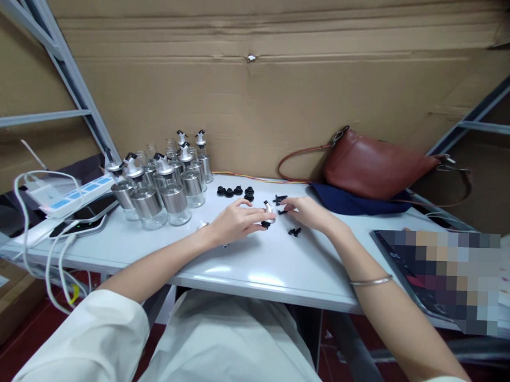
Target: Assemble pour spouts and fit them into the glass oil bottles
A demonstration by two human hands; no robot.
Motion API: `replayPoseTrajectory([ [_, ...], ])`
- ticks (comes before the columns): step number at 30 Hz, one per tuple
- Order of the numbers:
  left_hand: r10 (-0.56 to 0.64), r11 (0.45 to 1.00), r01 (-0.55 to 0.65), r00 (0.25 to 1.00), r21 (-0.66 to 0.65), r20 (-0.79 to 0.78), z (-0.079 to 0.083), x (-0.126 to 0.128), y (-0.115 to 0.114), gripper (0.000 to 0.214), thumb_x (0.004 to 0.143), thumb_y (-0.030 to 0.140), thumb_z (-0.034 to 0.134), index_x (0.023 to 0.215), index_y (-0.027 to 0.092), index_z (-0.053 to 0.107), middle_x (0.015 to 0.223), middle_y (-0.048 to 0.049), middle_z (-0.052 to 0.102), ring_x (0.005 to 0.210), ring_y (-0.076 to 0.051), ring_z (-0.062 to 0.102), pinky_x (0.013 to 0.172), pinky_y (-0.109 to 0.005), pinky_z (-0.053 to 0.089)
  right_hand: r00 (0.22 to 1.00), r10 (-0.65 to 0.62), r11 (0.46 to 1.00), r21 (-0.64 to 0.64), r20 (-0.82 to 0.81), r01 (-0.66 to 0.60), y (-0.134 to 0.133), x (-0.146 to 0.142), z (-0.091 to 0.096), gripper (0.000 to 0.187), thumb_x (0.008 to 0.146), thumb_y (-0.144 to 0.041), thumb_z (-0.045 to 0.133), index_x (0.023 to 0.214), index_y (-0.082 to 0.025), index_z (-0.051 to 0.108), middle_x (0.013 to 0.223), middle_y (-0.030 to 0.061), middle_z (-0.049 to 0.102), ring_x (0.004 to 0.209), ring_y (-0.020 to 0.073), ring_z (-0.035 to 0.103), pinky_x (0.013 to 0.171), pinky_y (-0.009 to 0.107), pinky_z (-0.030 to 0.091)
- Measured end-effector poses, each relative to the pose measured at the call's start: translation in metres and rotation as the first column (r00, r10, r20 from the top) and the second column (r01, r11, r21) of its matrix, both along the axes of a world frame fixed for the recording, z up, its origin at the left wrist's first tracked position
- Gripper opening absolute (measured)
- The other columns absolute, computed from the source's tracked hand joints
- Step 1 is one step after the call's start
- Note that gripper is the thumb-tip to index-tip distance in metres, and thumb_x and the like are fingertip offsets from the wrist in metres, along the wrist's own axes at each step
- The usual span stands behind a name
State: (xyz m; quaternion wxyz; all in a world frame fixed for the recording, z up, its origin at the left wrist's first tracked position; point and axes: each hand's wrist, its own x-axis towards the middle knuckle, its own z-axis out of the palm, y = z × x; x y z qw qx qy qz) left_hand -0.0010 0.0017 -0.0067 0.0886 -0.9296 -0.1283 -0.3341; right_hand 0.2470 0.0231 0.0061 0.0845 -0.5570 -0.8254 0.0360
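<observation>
My left hand pinches a silver pour spout with a black stopper at its lower end. To its right, my right hand has its fingertips closed on a small black piece, just in front of a little pile of black parts. A second cluster of small black parts lies nearer to me, below the right hand. Behind the left hand sit several round black stoppers. Small pieces beneath my left wrist are mostly hidden.
Several glass bottles with steel sleeves crowd the table's left side, some topped with spouts. A power strip and white cables lie further left. A brown bag rests on dark blue cloth at the back right; cardboard stands behind.
</observation>
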Motion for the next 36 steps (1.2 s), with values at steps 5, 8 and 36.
replayPoseTrajectory([
  [5,-0.013,1.0,0.013,1.0,0.005,0.005,0.001,0.001,-0.002,0.026,0.095,0.026,0.048,0.12,0.021,0.056,0.112,-0.004,0.071,0.101,-0.012,0.066,0.09,-0.032,0.045,1.0,0.004,1.0,0.006,0.029,-0.005,0.003,0.0,-0.002,0.031,0.079,-0.005,0.053,0.101,-0.016,0.072,0.091,0.0078,0.075,0.084,0.0194,0.068,0.075,0.022,0.046],
  [8,-0.032,0.999,0.031,0.999,0.025,0.018,0.002,0.001,-0.002,0.026,0.095,0.024,0.049,0.119,0.019,0.056,0.111,-0.0038,0.072,0.1,-0.012,0.067,0.09,-0.031,0.047,0.999,0.013,1.0,0.004,0.045,-0.014,0.005,0.001,-0.006,0.02,0.074,-0.007,0.057,0.079,-0.017,0.074,0.083,0.0074,0.075,0.077,0.0192,0.067,0.07,0.023,0.045],
  [36,-0.021,0.997,0.025,0.997,-0.067,0.071,0.001,0.001,-0.001,0.03,0.092,0.03,0.053,0.118,0.016,0.058,0.104,-0.0091,0.071,0.094,-0.016,0.067,0.083,-0.03,0.053,0.84,0.4,0.83,0.533,-0.367,-0.163,-0.036,-0.039,0.018,0.009,0.085,-0.02,0.047,0.084,-0.02,0.056,0.073,0.0028,0.066,0.064,0.0149,0.061,0.06,0.024,0.048],
])
